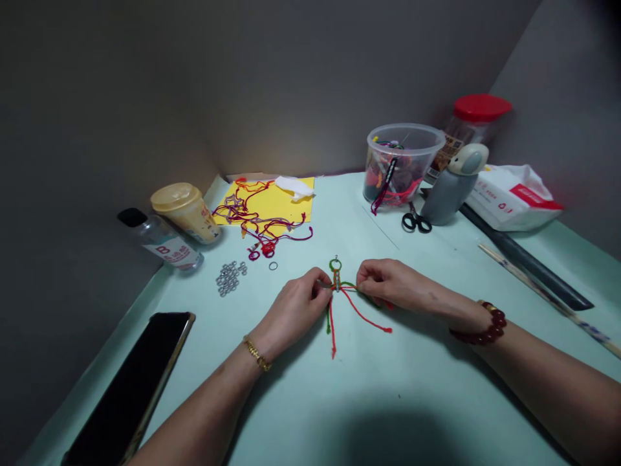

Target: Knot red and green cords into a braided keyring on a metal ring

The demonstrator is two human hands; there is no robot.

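Observation:
A small knotted piece of red and green cord (337, 278) with silver rings along its middle lies on the table, its green loop around a pin at the top. My left hand (303, 298) pinches cord at the left side of the knotted piece. On the other side, my right hand (383, 282) is closed on a green cord that runs out to the right. Loose red cord ends (366, 317) hang toward me, and a short green end lies beside one of them. The fingertips hide where the cords are gripped.
Silver rings (229, 278) lie in a heap at left, near a phone (130, 388), a clear bottle (167, 243) and a cup (187, 210). Cords cover yellow paper (286, 207). Behind my right hand are scissors (416, 222), a plastic tub (405, 152) and a grey bottle (449, 194).

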